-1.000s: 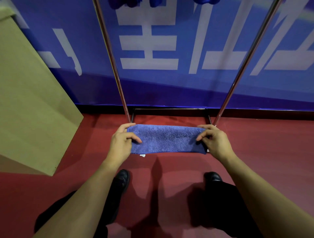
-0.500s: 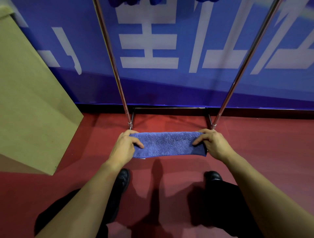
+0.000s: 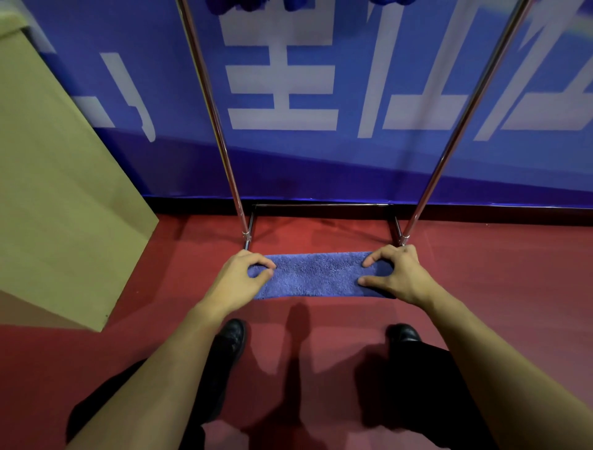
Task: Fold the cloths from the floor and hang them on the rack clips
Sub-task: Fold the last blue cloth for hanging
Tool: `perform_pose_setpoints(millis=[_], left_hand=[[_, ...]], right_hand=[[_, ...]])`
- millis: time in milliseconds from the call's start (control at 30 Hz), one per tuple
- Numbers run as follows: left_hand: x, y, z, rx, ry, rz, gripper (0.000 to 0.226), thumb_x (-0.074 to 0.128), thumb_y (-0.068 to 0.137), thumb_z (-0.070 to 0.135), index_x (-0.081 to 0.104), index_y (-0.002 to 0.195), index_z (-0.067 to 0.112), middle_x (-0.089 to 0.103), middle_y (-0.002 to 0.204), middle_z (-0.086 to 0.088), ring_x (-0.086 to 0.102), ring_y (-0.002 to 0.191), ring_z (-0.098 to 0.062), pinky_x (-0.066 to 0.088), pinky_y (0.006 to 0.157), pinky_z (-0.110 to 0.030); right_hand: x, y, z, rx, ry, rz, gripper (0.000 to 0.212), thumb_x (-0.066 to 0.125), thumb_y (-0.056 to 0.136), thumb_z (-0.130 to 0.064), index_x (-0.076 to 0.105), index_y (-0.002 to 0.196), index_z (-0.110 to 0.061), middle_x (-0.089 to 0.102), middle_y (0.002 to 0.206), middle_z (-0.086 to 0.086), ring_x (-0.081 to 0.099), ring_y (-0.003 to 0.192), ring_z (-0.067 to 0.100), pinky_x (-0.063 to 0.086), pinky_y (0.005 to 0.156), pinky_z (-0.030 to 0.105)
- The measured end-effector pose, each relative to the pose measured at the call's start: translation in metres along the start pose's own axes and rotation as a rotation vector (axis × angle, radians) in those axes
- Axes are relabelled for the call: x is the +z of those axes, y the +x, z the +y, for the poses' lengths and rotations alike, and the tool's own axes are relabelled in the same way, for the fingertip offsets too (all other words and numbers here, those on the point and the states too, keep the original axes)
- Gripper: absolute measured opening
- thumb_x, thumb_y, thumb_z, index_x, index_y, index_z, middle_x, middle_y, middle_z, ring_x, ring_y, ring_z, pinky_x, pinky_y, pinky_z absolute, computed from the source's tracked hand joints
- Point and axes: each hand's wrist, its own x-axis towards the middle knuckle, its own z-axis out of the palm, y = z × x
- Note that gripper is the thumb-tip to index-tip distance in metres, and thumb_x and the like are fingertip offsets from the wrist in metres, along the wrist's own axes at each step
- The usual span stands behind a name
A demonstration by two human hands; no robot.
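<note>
At the far left a tan cardboard box (image 3: 57,192) stands on the red floor (image 3: 513,289), its slanted face filling that side of the view. Just right of it, the left upright of a chrome rack (image 3: 221,138) rises from a foot near the wall, and the dark base bar runs along the skirting to the right upright. Behind the rack hangs a blue banner (image 3: 417,167) with large white characters, and at the very top edge some blue fabric (image 3: 250,4) shows between the uprights — too cropped to tell how it hangs. In front of the rack's base, a blue cloth (image 3: 316,274) is folded into a long narrow band, held level above the floor between the two hands. The left hand (image 3: 239,279) grips its left end, thumb and forefinger curled and pinching the fabric. The right hand (image 3: 399,276) holds the right end the same way — thumb on the near edge, forefinger bent over the far edge, the rest of the fingers under or behind the cloth and hidden. Below the forearms, two black shoes (image 3: 232,334) stand apart on the floor, with dark trouser legs running to the bottom edge.
</note>
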Motion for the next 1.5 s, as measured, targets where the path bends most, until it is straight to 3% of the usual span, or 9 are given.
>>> perform_pose_setpoints(millis=[267,400,467,600,800,1000,1267,1433,1500], left_hand=[[0.005,-0.002,0.003,-0.018,0.069,0.041,0.027,0.086,0.072,0.040,0.065,0.087,0.036,0.058,0.097,0.013,0.046,0.104,-0.011,0.038,0.089,-0.027],[0.005,0.000,0.001,-0.062,-0.023,0.015,0.025,0.088,0.072,0.034,0.067,0.087,0.035,0.062,0.100,0.009,0.047,0.108,-0.011,0.037,0.092,-0.028],[0.003,0.002,0.002,-0.081,-0.152,-0.002,0.024,0.088,0.071,0.026,0.069,0.085,0.032,0.068,0.101,0.011,0.059,0.103,-0.006,0.043,0.093,-0.029],[-0.002,0.002,0.007,-0.148,-0.352,0.018,0.026,0.087,0.073,0.017,0.074,0.092,0.029,0.074,0.100,0.014,0.066,0.098,0.001,0.051,0.097,-0.029],[0.002,0.000,0.010,-0.207,-0.608,0.187,0.064,0.092,0.059,0.025,0.061,0.113,0.040,0.071,0.114,-0.010,0.070,0.105,-0.031,0.056,0.094,-0.053],[0.009,-0.002,0.025,-0.101,-0.665,0.162,0.057,0.084,0.076,0.004,0.056,0.117,0.033,0.075,0.103,-0.010,0.071,0.084,-0.018,0.055,0.063,-0.025],[0.021,-0.004,0.030,-0.056,-0.574,-0.027,0.039,0.088,0.073,0.012,0.069,0.106,0.023,0.074,0.090,0.008,0.067,0.078,-0.007,0.052,0.076,-0.025],[0.020,-0.005,0.031,-0.039,-0.594,-0.147,0.035,0.085,0.077,0.009,0.071,0.106,0.021,0.075,0.097,0.001,0.068,0.086,-0.011,0.054,0.083,-0.030],[0.021,-0.006,0.033,-0.044,-0.639,-0.168,0.035,0.086,0.075,0.011,0.071,0.106,0.020,0.075,0.096,0.000,0.068,0.086,-0.013,0.054,0.082,-0.032]], right_hand=[[0.006,0.003,0.001,0.047,-0.007,0.015,0.033,0.090,0.063,-0.045,0.062,0.077,-0.035,0.060,0.091,-0.003,0.038,0.103,0.014,0.036,0.087,0.023],[0.001,0.006,-0.001,0.073,0.112,0.026,0.034,0.092,0.064,-0.035,0.062,0.074,-0.024,0.058,0.067,-0.010,0.050,0.061,0.000,0.037,0.059,0.015],[-0.001,0.006,-0.001,0.100,0.200,0.018,0.032,0.092,0.066,-0.027,0.063,0.076,-0.019,0.058,0.066,-0.012,0.050,0.056,-0.004,0.038,0.058,0.011],[-0.005,0.004,0.000,0.109,0.298,-0.004,0.034,0.092,0.067,-0.023,0.064,0.086,-0.021,0.066,0.087,-0.008,0.057,0.077,0.001,0.046,0.078,0.020],[0.000,0.006,0.007,0.106,0.161,-0.001,0.057,0.091,0.066,-0.033,0.058,0.113,-0.030,0.063,0.115,-0.010,0.058,0.106,0.010,0.041,0.093,0.024],[0.010,0.000,0.016,0.173,-0.129,-0.099,0.079,0.089,0.065,-0.040,0.053,0.133,-0.024,0.056,0.123,0.006,0.058,0.112,0.024,0.047,0.098,0.036],[0.039,-0.010,-0.050,-0.096,0.388,-0.085,0.040,0.085,0.077,-0.019,0.059,0.107,-0.026,0.057,0.135,-0.007,0.056,0.120,-0.003,0.041,0.102,0.015],[0.049,-0.018,-0.070,-0.238,0.450,-0.226,0.034,0.085,0.076,-0.018,0.065,0.104,-0.022,0.053,0.142,-0.002,0.044,0.138,0.004,0.036,0.113,0.029],[0.056,-0.021,-0.072,-0.229,0.509,-0.287,0.036,0.086,0.075,-0.013,0.060,0.100,-0.016,0.061,0.126,-0.006,0.054,0.125,0.006,0.043,0.108,0.035]])
